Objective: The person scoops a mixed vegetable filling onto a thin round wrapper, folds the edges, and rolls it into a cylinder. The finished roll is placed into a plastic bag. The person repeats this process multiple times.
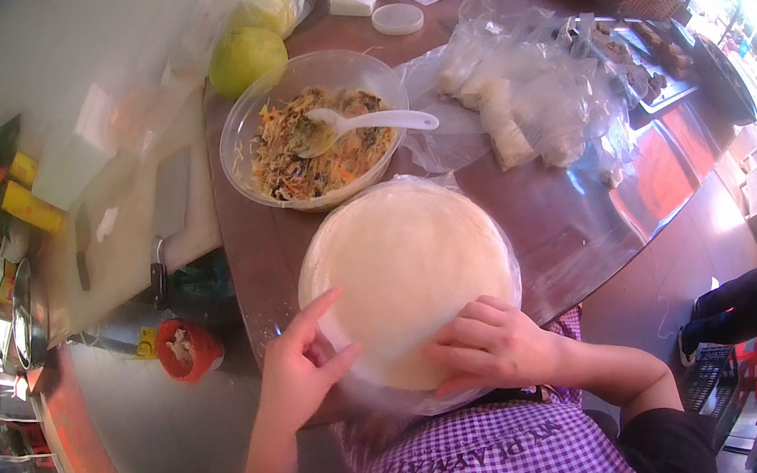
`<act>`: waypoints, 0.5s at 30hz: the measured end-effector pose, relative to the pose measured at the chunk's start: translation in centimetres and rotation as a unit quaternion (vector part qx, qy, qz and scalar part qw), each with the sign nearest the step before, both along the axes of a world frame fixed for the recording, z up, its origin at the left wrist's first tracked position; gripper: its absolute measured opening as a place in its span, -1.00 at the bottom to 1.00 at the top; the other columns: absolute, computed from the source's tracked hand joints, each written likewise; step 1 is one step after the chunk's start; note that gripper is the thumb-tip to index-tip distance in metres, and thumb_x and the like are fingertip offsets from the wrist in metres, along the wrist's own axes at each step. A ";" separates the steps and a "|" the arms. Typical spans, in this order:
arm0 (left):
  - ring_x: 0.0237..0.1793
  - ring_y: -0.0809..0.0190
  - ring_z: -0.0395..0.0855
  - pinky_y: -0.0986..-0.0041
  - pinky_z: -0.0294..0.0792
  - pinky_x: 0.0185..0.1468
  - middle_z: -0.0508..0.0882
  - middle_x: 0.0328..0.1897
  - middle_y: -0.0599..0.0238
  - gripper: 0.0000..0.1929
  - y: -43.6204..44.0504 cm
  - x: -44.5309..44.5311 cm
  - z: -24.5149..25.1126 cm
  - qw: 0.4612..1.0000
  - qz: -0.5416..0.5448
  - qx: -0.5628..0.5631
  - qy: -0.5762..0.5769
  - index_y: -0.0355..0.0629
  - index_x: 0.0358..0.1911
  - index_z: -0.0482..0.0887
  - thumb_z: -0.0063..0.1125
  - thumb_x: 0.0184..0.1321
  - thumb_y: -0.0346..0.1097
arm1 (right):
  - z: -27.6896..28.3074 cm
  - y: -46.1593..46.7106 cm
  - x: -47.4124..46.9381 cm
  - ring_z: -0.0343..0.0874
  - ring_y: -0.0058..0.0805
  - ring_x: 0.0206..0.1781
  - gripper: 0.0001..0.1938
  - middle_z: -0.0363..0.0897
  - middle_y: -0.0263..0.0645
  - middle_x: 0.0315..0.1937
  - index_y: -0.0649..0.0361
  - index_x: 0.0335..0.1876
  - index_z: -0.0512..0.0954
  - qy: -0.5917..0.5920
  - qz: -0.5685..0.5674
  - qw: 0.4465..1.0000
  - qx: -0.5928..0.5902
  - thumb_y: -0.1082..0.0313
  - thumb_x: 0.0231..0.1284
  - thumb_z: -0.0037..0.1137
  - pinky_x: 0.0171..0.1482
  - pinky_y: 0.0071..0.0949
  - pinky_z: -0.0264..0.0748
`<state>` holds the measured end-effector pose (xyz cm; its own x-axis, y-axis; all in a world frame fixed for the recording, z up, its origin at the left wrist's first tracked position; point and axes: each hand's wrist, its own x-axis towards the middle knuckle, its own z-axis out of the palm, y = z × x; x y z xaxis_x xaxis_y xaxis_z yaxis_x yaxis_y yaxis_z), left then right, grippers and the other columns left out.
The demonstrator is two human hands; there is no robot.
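A round stack of thin pale wrapper sheets (412, 268) lies on plastic at the table's near edge. At its left rim is my left hand (312, 355), thumb and fingers spread apart. My right hand (488, 344) rests on the lower right of the stack with fingers curled; whether it pinches a sheet cannot be told. Beyond the stack stands a clear plastic bowl (233, 159) of shredded filling (289, 169), with a white plastic spoon (384, 119) lying in it. Clear plastic bags (546, 89) holding pale food lie to the right of the bowl.
Left of the table, a cleaver (171, 196) and a knife (81, 249) lie on a board-like surface (136, 270). A green pomelo-like fruit (246, 59) and a white lid (397, 19) are behind the bowl. A red bin (185, 354) stands below left. A person's legs (738, 313) show at right.
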<state>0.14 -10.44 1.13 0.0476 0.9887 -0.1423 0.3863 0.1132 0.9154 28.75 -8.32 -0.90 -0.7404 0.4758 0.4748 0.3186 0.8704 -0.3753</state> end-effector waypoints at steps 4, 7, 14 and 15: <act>-0.50 0.57 0.40 0.67 0.29 -0.34 0.56 -0.48 0.56 -0.50 -1.0 0.7 0.5 0.998 0.015 -0.047 -0.048 -0.06 0.29 0.66 0.35 0.25 -0.47 | -0.1 -1.3 -1.4 0.60 -0.37 -0.17 -0.51 0.61 -0.33 -0.15 0.14 -0.03 0.65 0.006 -0.032 0.999 -0.001 0.03 -0.02 0.51 -0.10 -0.38 0.54; -0.51 0.58 0.39 0.70 0.28 -0.34 0.57 -0.48 0.57 -0.59 -0.7 0.8 0.4 0.981 0.052 -0.099 -0.161 -0.11 0.27 0.66 0.27 0.34 -0.44 | -0.3 -1.8 -2.9 0.60 -0.35 -0.18 -0.60 0.61 -0.30 -0.17 0.15 -0.08 0.64 -0.010 -0.066 0.997 0.049 0.17 -0.02 0.51 -0.12 -0.38 0.56; -0.11 0.24 0.53 0.25 0.39 0.09 0.61 -0.04 0.30 -0.55 -2.2 1.9 0.8 0.941 0.002 0.274 0.200 0.02 0.25 0.69 0.36 0.27 -0.24 | 0.5 -1.3 -2.7 0.62 -0.23 -0.16 -0.65 0.57 -0.23 -0.17 0.18 -0.03 0.56 0.026 -0.070 0.995 -0.073 0.36 -0.02 0.21 -0.10 -0.28 0.61; -0.02 0.17 0.53 0.12 0.36 0.21 0.60 0.05 0.27 -0.53 -2.4 2.4 0.6 0.906 -0.032 0.323 0.271 0.04 0.25 0.69 0.38 0.24 -0.21 | 0.7 -1.2 -2.5 0.63 -0.22 -0.17 -0.66 0.57 -0.24 -0.18 0.18 -0.04 0.57 0.022 -0.062 0.995 -0.078 0.37 -0.01 0.20 -0.11 -0.28 0.62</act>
<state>2.54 -12.80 1.77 0.2045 0.8721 0.4446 0.7862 -0.4169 0.4562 26.21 -9.56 -0.24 -0.6513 0.6329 0.4187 0.4000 0.7552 -0.5192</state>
